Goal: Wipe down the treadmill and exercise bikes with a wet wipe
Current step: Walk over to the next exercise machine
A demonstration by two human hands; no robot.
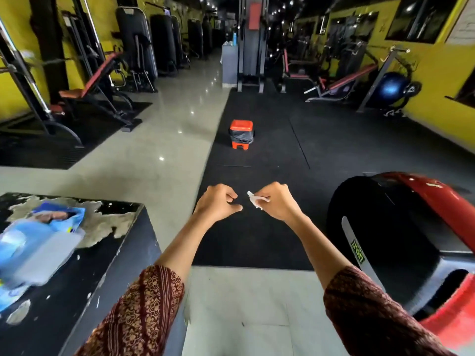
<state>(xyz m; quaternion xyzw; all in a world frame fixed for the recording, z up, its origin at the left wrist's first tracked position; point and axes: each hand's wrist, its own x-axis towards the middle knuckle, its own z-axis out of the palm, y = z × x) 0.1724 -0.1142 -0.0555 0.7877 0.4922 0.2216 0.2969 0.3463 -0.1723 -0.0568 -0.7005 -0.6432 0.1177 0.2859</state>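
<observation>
One camera (wide-angle, head-worn) looks forward and down, close over left hand (218, 201) and right hand (276, 202).

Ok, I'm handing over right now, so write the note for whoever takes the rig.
Left hand: fingers curled, nothing visible in it.
Right hand: pinches a small crumpled wet wipe.
The wipe pack lies on the black box at left. A red-and-black exercise machine stands at right. An orange pedal bin, lid down, stands on the black mat ahead.
Done: cannot tell which machines are wiped.
Left: probably bin this wipe, or use it on the machine at right.
</observation>
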